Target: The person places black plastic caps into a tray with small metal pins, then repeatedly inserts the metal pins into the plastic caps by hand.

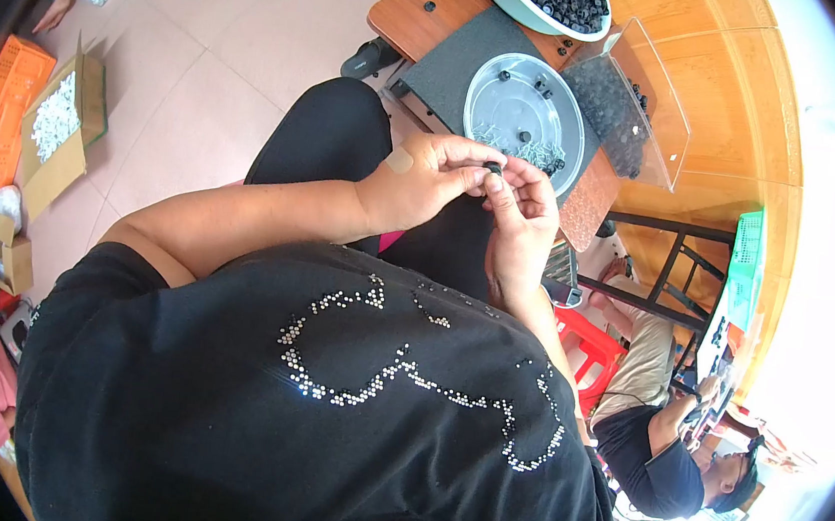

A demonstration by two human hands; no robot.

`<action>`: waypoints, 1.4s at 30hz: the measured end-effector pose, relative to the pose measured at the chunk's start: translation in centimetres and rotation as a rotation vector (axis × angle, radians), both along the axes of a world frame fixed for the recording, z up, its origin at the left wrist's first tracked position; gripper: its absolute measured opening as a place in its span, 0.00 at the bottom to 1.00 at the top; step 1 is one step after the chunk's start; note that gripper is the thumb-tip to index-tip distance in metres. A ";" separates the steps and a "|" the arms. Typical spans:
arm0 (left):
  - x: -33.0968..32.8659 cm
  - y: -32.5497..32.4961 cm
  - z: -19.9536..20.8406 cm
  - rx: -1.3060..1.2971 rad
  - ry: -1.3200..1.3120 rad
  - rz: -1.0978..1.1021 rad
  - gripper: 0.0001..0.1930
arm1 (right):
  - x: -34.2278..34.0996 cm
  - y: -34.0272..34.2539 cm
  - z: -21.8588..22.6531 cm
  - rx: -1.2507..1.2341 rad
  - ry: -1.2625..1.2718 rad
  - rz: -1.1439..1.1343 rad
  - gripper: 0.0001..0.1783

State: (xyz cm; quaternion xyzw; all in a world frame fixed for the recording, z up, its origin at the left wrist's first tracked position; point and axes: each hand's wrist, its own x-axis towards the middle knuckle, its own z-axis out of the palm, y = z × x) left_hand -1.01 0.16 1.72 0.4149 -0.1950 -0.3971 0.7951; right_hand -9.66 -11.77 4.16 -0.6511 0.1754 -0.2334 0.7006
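Note:
Both my hands meet over my lap in front of the round clear tub. My left hand (431,176) is closed, its thumb and fingers pinching a small black plastic part (493,167). From the other side, the thumb and fingers of my right hand (524,216) are also closed on that part, covering much of it. Just beyond my fingertips, the tub (476,95) holds a few loose black parts (525,137) and a heap of small silvery metal pieces (545,155). A tan plaster is stuck on my left hand near the wrist.
A pale basin (508,3) full of black parts stands on the wooden table (406,16). Beside the tub leans a clear plastic box (666,134). On the left floor are an orange crate (11,101) and a carton (57,174) of white pieces. A co-worker (650,459) sits at right.

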 end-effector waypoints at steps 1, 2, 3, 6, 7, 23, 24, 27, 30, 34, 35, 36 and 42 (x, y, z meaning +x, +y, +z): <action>0.1 0.2 0.3 0.044 -0.140 -0.005 0.13 | -0.2 -0.1 0.0 0.085 0.053 0.062 0.10; 0.0 0.3 0.5 0.087 -0.280 -0.011 0.13 | -0.3 -0.3 -0.1 0.170 0.105 0.124 0.11; -0.1 0.3 0.3 0.083 -0.281 -0.013 0.13 | -0.3 -0.5 -0.4 0.171 0.132 0.165 0.11; -0.7 0.2 -0.3 0.110 -0.346 0.130 0.11 | -0.5 -0.4 -0.6 0.303 0.169 0.179 0.11; -0.7 0.2 -0.3 0.109 -0.303 0.127 0.11 | -0.6 -0.6 -1.1 0.295 0.179 0.188 0.10; -0.5 -0.1 0.0 0.044 -0.231 0.118 0.15 | -0.3 0.0 -0.9 0.441 0.001 0.234 0.16; -0.4 0.0 0.1 0.018 -0.217 0.098 0.15 | -0.2 0.1 -0.8 0.387 0.002 0.216 0.16; -0.5 0.1 0.4 0.002 -0.243 0.104 0.14 | -0.3 -0.1 -0.6 0.341 -0.002 0.277 0.18; -0.6 0.1 0.6 -0.042 -0.234 0.124 0.13 | -0.2 0.7 0.1 0.443 -0.054 0.157 0.19; -0.3 0.3 0.6 -0.018 -0.250 0.067 0.11 | -0.5 0.3 0.0 0.419 -0.051 0.171 0.19; -0.3 0.2 0.4 -0.025 -0.217 0.048 0.11 | -0.5 0.1 0.0 0.412 -0.031 0.177 0.19; -0.3 0.2 0.3 -0.032 -0.185 0.028 0.10 | -0.5 0.0 0.0 0.405 -0.011 0.182 0.18; 0.0 0.1 0.5 -0.057 -0.207 -0.007 0.10 | -0.5 -1.1 0.7 0.338 0.090 0.201 0.17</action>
